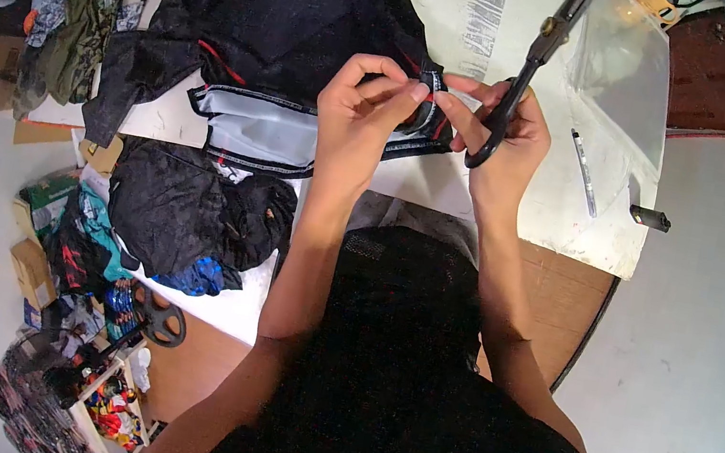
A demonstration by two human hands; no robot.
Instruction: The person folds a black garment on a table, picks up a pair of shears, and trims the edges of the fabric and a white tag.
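A black garment with red piping (266, 6) lies spread over the white table, its pale inner side turned up near the front edge. My left hand (359, 109) pinches the garment's edge between thumb and fingers. Close beside it, my right hand (504, 140) pinches the same edge and also carries black-handled scissors (532, 62), whose handle loop hangs by the fingers while the blades point up and away. A narrow strip of the edge shows between the two hands.
On the table's right side (607, 241) are a pen (583, 173), a small black object (649, 218) and a clear plastic sheet (623, 69). Patterned cloths (82, 2) are piled at the upper left. Crumpled black fabric (182, 204) lies left of my left forearm.
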